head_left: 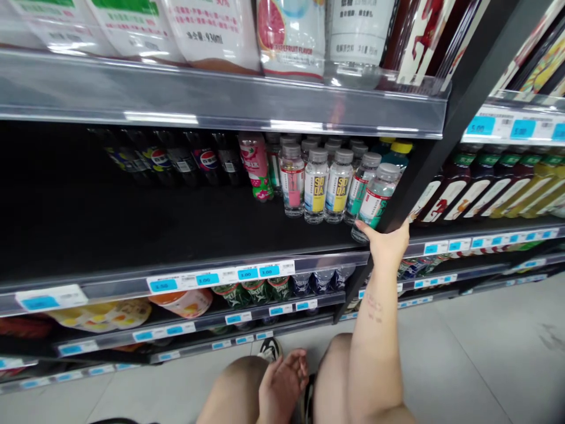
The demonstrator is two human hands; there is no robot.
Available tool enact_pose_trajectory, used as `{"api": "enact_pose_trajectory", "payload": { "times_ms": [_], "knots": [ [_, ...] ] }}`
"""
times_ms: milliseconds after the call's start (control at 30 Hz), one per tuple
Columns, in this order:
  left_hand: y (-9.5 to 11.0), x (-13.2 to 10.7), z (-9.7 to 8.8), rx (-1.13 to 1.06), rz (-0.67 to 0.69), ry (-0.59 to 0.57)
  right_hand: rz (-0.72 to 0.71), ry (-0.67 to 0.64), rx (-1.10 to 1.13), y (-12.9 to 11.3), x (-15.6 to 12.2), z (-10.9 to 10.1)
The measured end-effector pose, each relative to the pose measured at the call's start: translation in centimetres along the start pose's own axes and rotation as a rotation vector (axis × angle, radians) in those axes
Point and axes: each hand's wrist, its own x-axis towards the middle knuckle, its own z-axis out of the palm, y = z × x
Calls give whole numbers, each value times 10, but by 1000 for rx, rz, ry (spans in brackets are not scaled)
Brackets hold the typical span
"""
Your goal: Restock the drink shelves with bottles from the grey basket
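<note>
My right hand (391, 244) reaches to the dark shelf post (395, 203). Its thumb stretches left against the lower part of a clear soda bottle with a green label (375, 200), and the other fingers wrap around the post's right side, mostly hidden. That bottle tilts beside the post at the row's right end. Left of it stand two yellow-label soda bottles (326, 185) and a pink-label bottle (292, 179). Down between my knees, my left hand (285, 383) rests palm up with loosely bent fingers, holding nothing.
A pink bottle (256, 168) and several dark cola bottles (205, 159) stand further left on this shelf (176, 229). A clear-edged upper shelf (220, 97) overhangs it. Lower shelves hold more drinks, and juice bottles (481, 185) line the neighbouring bay. Tiled floor (485, 347) lies below.
</note>
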Motion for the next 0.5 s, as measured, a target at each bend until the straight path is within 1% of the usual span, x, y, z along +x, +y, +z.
{"api": "enact_pose_trajectory", "payload": {
  "times_ms": [167, 233, 400, 433, 500],
  "knots": [
    [-1, 1, 0, 9, -10, -18, 25, 69, 32, 2, -1, 6],
    [-1, 2, 1, 12, -15, -15, 25, 44, 70, 4, 0, 5],
    [-1, 2, 2, 18, -25, -11, -1, -115, 150, 12, 7, -2],
    [-2, 2, 2, 16, -29, -10, -5, -126, 154, 14, 8, -3],
    [-2, 2, 1, 13, -31, -7, -2, -108, 146, 15, 9, -2]
  ]
}}
